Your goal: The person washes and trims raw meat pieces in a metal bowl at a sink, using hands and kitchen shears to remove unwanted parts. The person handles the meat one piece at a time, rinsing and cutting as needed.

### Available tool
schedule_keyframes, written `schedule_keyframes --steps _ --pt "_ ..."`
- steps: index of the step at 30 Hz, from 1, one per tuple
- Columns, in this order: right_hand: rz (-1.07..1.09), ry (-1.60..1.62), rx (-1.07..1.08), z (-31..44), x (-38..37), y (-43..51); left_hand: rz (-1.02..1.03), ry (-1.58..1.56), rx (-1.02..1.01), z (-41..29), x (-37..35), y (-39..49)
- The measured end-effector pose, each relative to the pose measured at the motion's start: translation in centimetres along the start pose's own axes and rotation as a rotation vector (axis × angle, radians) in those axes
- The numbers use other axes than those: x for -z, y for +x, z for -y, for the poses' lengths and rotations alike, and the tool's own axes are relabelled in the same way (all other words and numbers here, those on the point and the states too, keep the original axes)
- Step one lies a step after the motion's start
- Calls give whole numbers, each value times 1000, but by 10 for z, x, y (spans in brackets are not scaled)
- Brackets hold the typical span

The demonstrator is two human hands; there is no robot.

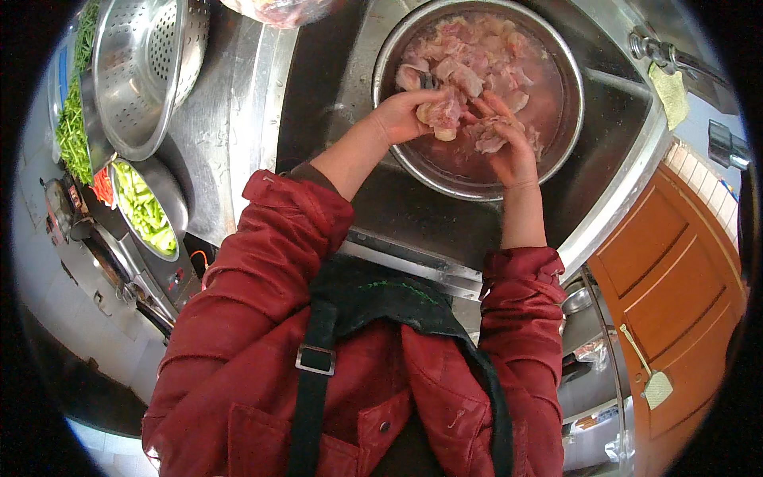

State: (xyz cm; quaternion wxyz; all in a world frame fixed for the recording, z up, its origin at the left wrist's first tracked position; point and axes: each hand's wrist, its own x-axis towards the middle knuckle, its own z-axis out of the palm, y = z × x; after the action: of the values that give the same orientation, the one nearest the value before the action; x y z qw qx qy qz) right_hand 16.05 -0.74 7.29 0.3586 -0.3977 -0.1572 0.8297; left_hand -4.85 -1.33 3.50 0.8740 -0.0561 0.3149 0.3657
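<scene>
A round steel basin (572, 128) stands in the sink, holding pinkish water and many raw meat pieces (483, 50), which look like chopped poultry. Over its near left part, my left hand (405, 116) grips a chunk of raw meat (444, 116) between thumb and fingers. My right hand (512, 152) is beside it, fingers curled around another raw meat piece (490, 136) at the water's surface. Both hands are close together within the rim. Some fingertips are hidden by the meat.
Left of the sink, a steel colander (134, 71) sits on the metal counter (205, 119). Nearby are a bowl of cut green vegetables (143, 208), red pieces (102, 188) and chopped greens (74, 143). A faucet (656, 50) with a cloth (669, 95) is at right. A bagged item (280, 9) lies at the top.
</scene>
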Motion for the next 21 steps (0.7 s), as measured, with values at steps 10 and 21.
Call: schedule_keyframes --steps 10,21 --pt "-111 -585 105 -7 -22 6 160 -58 -50 -1 -7 -10" --pt "-178 -1000 376 -27 -35 6 45 -190 -135 -5 -12 -16"
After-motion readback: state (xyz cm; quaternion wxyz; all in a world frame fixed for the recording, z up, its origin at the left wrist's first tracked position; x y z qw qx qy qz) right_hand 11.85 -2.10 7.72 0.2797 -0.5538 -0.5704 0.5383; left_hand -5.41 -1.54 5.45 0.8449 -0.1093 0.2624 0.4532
